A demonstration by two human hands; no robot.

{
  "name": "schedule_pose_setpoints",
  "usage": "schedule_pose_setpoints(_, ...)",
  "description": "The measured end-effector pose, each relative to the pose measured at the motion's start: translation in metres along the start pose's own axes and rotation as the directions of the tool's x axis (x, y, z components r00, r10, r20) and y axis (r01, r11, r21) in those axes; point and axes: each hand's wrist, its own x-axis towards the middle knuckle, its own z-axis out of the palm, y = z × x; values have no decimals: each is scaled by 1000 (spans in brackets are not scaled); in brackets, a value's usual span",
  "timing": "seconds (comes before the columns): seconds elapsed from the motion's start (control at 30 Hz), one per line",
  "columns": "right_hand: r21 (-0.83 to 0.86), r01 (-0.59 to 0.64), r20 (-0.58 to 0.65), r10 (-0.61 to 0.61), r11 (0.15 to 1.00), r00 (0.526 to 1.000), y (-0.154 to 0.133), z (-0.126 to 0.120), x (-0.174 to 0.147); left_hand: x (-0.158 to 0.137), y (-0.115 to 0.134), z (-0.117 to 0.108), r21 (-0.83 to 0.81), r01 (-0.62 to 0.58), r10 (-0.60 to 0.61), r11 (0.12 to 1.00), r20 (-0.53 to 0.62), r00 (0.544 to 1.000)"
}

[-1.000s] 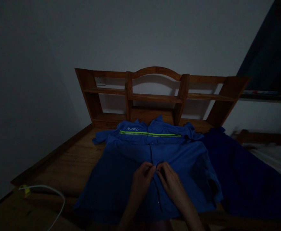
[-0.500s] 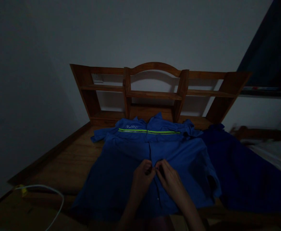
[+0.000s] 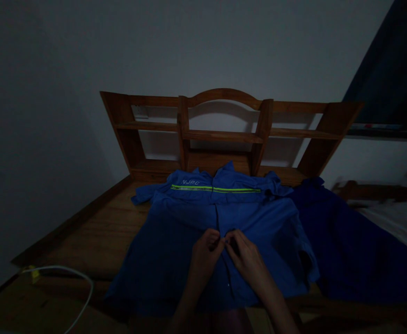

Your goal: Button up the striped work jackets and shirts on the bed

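Note:
A blue work shirt lies spread face up, with a bright yellow-green stripe and white letters across its chest. Its front opening runs down the middle. At that opening, my left hand pinches the left edge of the cloth. Close beside it, my right hand pinches the right edge, and the fingertips of both hands almost meet. Whatever small part sits between the fingertips is hidden in the dim light. Below the hands, a tiny shiny spot shows on the front edge.
The shirt lies on a wooden desk with a wooden shelf rack at the back against the wall. Darker blue cloth lies to the right. At the lower left is a white cable by a yellow piece.
Almost nothing differs. Both hands stay pinched at the shirt's front opening, and the view has shifted very slightly.

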Motion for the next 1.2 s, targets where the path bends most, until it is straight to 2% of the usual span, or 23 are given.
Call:
schedule_pose_setpoints(0.57, 16, 0, 26, 0, 1000, 1000, -6, -3, 1, -1, 0, 0, 65, -25, 26, 998, -11, 1000)
schedule_pose_setpoints(0.87, 18, 4, 18, -4, 1000, 1000, -3, -1, 0, 1, -3, 0, -30, 32, -33, 999, -29, 999)
schedule_pose_setpoints(1.2, -2, 8, 33, -8, 1000, 999, -5, -2, 0, 2, -6, 0, -39, -2, 2, 999, 0, 1000)
